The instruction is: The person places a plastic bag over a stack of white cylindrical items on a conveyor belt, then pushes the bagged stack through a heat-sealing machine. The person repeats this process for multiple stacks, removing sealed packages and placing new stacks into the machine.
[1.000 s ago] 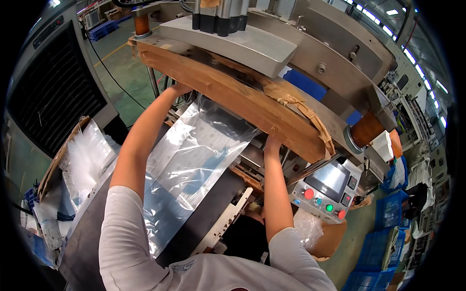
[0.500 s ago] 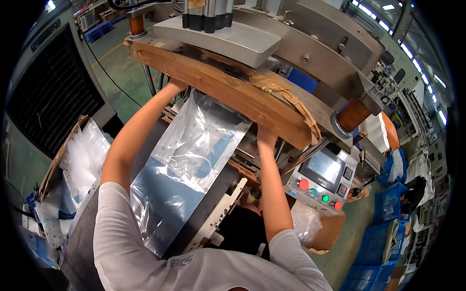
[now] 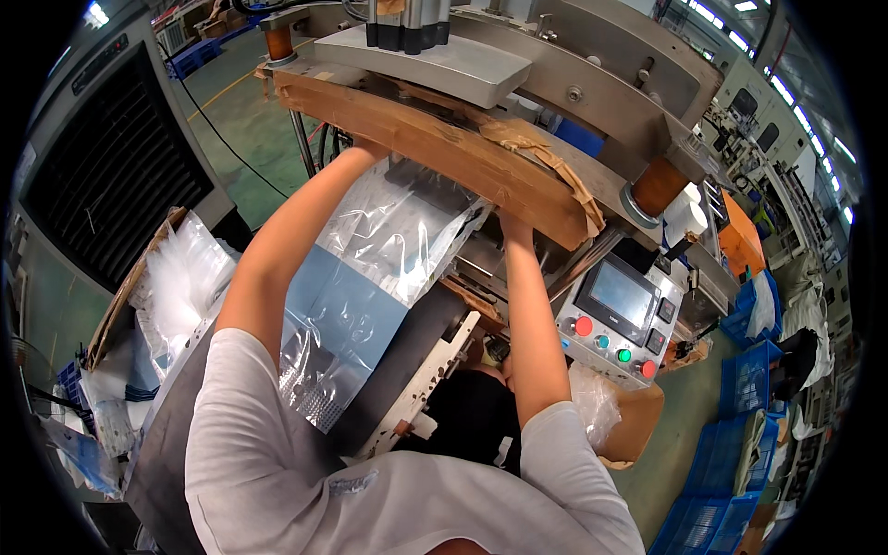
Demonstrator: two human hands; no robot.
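A clear plastic sheet or bag lies across the machine's dark bed, its far end running in beneath a thick, brown-wrapped press plate. Blue-grey material shows through or beneath its near half, and a bubbled, textured patch sits at the near end. My left hand reaches under the plate at the film's far left corner. At the far right corner, my right hand is likewise tucked below the plate. The plate hides the fingers of both hands.
A control box with a screen and coloured buttons stands at right, above an open carton holding clear film. Stacked clear bags are at left, near a large louvred unit. Blue crates line the right side.
The plastic sheet has slid away from me, farther under the press plate, and its near end is now higher in view. Both arms have reached forward with it. The view has shifted slightly.
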